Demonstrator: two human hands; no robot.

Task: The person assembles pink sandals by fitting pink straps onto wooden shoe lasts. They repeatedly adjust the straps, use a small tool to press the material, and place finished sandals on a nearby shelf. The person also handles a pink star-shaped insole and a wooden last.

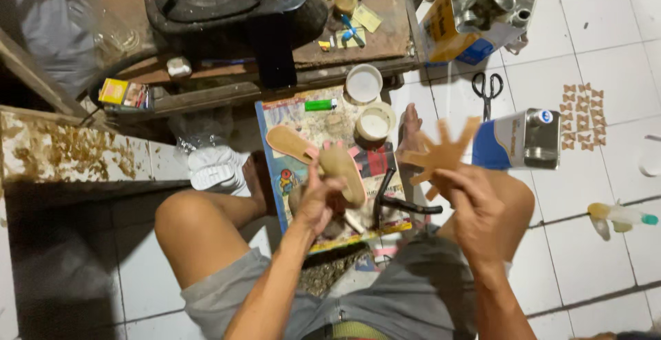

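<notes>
Left hand (318, 202) grips a tan sole (342, 168), long axis running far to near, while right hand (471, 206) pinches a star-shaped tan cutout (444, 153) just right of it, apart.

The left hand (318, 199) holds a matt tan sole (342, 168) that looks like smooth leather or rubber. The right hand (471, 206) holds a flat, matt brown cutout (441, 153) with a leathery surface. A shiny metal can (520, 139) lies on the glossy white tiled floor (592, 44). Black-handled scissors (487, 91) have metal blades. The worn wooden counter (385, 9) looks rough and stained. The shorts (413, 292) are soft grey cloth.
</notes>
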